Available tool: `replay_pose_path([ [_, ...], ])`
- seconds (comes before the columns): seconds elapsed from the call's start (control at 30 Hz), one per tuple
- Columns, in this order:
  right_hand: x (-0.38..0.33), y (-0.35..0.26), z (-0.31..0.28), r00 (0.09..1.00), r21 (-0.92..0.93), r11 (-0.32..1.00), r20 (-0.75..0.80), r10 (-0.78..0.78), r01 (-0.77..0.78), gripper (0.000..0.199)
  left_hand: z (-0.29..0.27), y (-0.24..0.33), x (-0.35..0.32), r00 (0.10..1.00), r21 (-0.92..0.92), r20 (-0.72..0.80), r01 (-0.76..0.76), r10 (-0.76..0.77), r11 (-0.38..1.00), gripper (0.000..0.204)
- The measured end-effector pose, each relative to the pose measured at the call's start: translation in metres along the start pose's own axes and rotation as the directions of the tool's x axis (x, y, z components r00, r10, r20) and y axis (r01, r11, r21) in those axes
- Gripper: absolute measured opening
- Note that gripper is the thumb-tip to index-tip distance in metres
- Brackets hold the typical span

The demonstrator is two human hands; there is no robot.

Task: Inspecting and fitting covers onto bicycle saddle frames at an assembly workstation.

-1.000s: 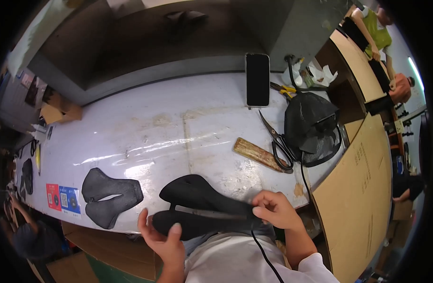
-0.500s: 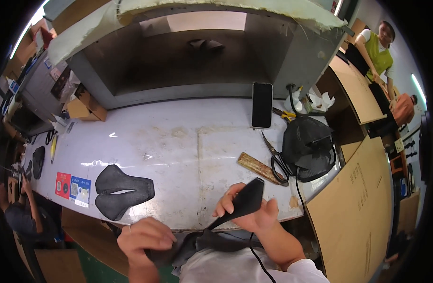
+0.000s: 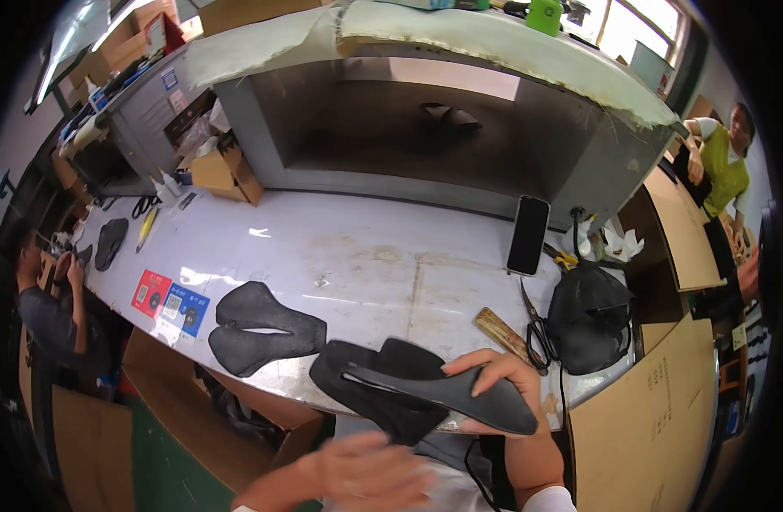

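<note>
My right hand (image 3: 506, 384) is closed around the narrow end of a black bicycle saddle (image 3: 391, 384), holding it over the table's front edge. The saddle's wide end points left, and a long slot runs along its middle. Just below it is my left hand (image 3: 366, 474), smeared by motion, so its fingers are unclear; I cannot tell whether it touches the saddle. Another black saddle-shaped piece (image 3: 267, 328) with a centre slot lies on the white table (image 3: 349, 230), to the left of the held one.
Scissors (image 3: 536, 328), a worn wooden-looking bar (image 3: 506, 337), a phone (image 3: 529, 235) and a black mesh-covered object (image 3: 587, 320) are at the right. A grey open-fronted box (image 3: 562, 154) stands behind. Cardboard (image 3: 647, 410) borders the right side. Two co-workers (image 3: 724, 171) (image 3: 54, 299) are nearby.
The saddle in my right hand has swung from upright to lying across, wide end now leftward. My left hand has moved right and down. The view has shifted, moving the tabletop things rightward.
</note>
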State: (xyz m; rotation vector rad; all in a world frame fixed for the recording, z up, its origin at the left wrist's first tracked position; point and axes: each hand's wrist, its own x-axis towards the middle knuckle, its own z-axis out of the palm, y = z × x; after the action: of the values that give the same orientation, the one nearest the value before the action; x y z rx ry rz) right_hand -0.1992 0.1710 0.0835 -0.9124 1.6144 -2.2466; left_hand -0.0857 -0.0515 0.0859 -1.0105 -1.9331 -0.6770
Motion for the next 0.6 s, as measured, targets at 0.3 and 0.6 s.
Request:
replay_pose_path([
  [0.3,0.006,-0.017,-0.012,0.98,0.063,0.998,0.198,-0.005,-0.008,0.039,-0.052,-0.044,-0.002,0.273,-0.327,0.556,0.94,-0.785,0.096,0.011],
  [0.6,-0.021,0.035,-0.018,0.988,-0.276,0.961,0.14,0.067,-0.026,0.037,-0.019,-0.026,-0.02,0.107,-0.493,0.841,0.554,-0.53,-0.671,0.016],
])
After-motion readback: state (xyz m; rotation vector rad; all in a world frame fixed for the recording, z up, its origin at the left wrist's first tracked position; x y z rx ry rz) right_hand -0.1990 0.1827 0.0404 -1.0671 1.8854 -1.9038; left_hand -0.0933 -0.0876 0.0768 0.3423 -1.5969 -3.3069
